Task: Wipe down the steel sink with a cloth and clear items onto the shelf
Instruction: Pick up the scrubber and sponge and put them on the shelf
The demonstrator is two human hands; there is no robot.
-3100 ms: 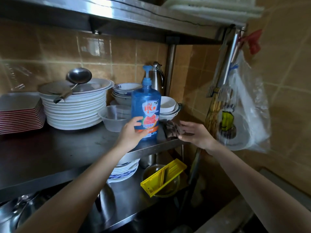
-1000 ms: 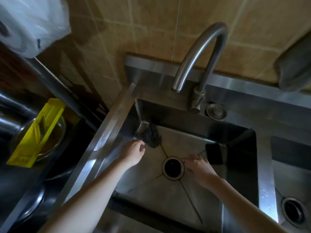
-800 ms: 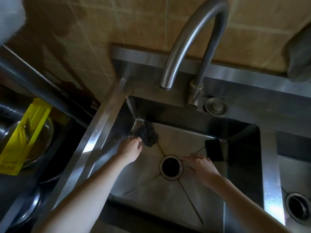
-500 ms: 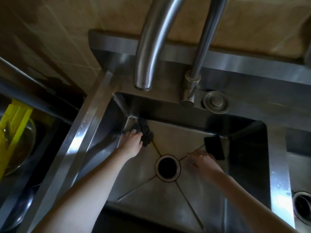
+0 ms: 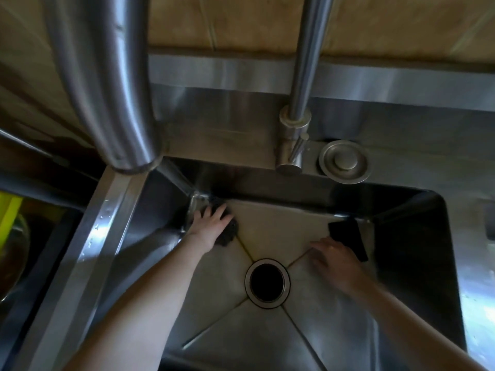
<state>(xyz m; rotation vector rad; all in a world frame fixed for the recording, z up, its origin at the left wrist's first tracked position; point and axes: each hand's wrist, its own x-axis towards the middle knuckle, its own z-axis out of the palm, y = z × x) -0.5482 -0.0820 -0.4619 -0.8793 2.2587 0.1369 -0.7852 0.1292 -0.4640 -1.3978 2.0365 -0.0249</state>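
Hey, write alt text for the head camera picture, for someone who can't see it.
A person's left hand presses a dark cloth into the far left corner of a steel sink. The right hand lies flat on the sink floor beside a dark flat pad, with the round drain between the arms and the faucet overhead.

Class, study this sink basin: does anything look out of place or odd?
Yes: a flat black rectangle, unidentifiable, lies loose on the steel sink floor at the far right corner, beside the right hand. It sits in a basin being wiped: the left hand presses a dark cloth into the far left corner.
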